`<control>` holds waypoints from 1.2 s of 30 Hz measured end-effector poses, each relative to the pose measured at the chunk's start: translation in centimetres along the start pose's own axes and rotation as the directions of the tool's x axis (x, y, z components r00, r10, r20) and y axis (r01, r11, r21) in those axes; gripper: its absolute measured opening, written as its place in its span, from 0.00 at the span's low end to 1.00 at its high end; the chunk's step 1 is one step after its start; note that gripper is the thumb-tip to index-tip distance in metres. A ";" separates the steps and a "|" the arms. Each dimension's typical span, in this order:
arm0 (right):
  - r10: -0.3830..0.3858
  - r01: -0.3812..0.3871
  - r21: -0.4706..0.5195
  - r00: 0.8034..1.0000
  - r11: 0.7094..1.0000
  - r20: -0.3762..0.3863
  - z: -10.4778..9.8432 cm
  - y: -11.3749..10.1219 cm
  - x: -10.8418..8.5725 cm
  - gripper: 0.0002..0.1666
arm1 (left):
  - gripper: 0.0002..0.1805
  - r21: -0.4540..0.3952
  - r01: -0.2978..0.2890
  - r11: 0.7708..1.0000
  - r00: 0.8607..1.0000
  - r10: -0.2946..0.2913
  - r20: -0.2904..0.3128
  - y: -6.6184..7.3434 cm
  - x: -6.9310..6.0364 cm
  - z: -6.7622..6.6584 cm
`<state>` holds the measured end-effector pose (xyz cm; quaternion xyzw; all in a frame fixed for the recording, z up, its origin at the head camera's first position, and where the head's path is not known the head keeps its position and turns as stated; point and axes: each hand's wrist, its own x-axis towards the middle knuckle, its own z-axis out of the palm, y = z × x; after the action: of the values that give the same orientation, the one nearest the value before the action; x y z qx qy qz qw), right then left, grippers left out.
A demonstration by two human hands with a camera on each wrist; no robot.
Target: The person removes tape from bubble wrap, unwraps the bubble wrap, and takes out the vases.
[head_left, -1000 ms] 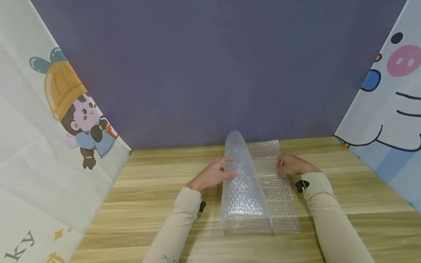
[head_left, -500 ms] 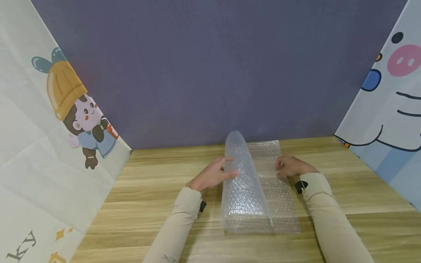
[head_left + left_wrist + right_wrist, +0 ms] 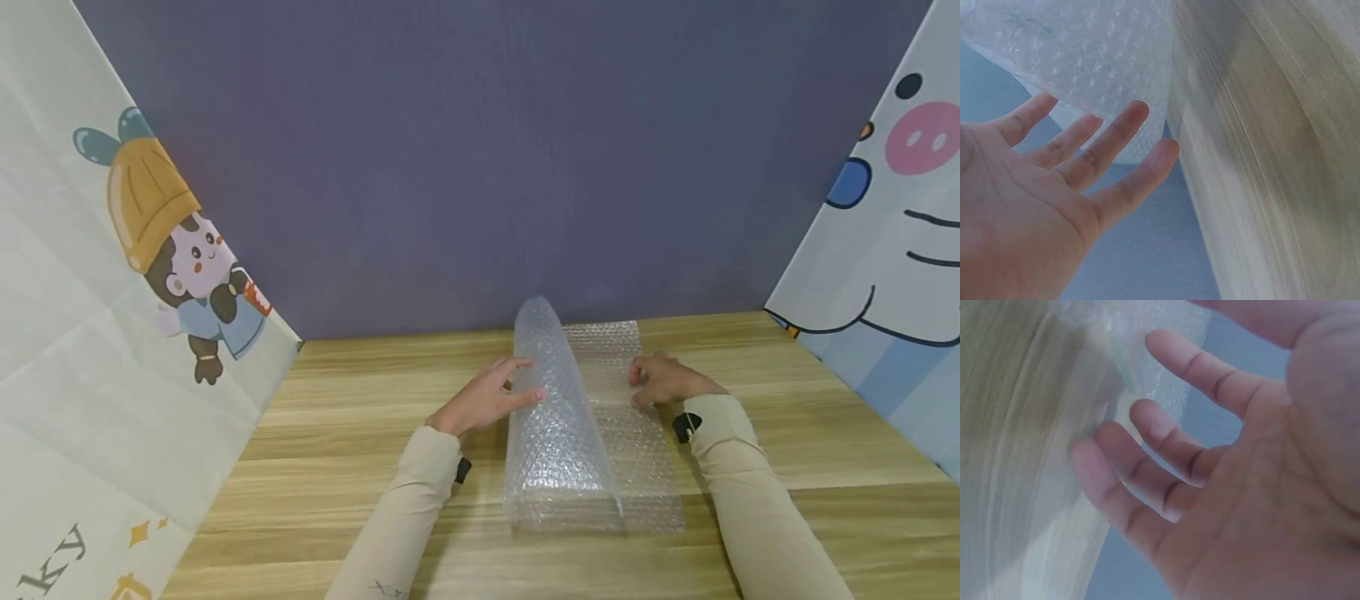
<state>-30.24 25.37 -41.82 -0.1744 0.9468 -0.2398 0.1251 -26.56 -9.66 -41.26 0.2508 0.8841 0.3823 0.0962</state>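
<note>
A sheet of clear bubble wrap (image 3: 558, 442) lies on the wooden table, its left part folded over into a raised, rounded flap. The left hand (image 3: 487, 397) rests its fingertips and thumb lightly against the flap's left side. In the left wrist view that hand (image 3: 1041, 187) has spread, relaxed fingers beside the bubble wrap (image 3: 1104, 56). At the sheet's flat right edge is the right hand (image 3: 666, 380), its fingers loosely bent. The right wrist view shows this hand (image 3: 1229, 462) with an open palm, fingers near the wrap (image 3: 1166, 381) and pinching nothing visible.
The wooden table (image 3: 360, 392) meets a dark purple-grey wall (image 3: 465, 167) just behind the bubble wrap's far end. Printed cloth panels stand at the left (image 3: 60, 250) and right (image 3: 900, 275). Each wrist carries a small black device.
</note>
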 end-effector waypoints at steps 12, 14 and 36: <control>-0.076 0.070 -0.087 0.995 0.994 -0.071 -0.6 -1.8 0.8 0.21 | 0.42 0.006 0.014 1.000 1.000 -0.014 -0.005 0.2 0.6 0.1; -0.118 0.114 -0.076 0.991 0.991 -0.062 -0.5 -2.2 1.2 0.21 | 0.42 0.006 0.016 1.000 1.000 -0.016 -0.008 0.2 0.7 0.1; -0.107 0.109 -0.024 0.991 0.994 0.076 1.3 -3.8 2.9 0.28 | 0.42 -0.062 0.040 0.997 0.999 -0.039 0.021 -0.3 1.2 -0.5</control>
<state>-31.41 20.62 -41.45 -0.2361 0.9339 -0.2260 0.1448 -27.83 -9.51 -41.08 0.2340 0.8755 0.4053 0.1204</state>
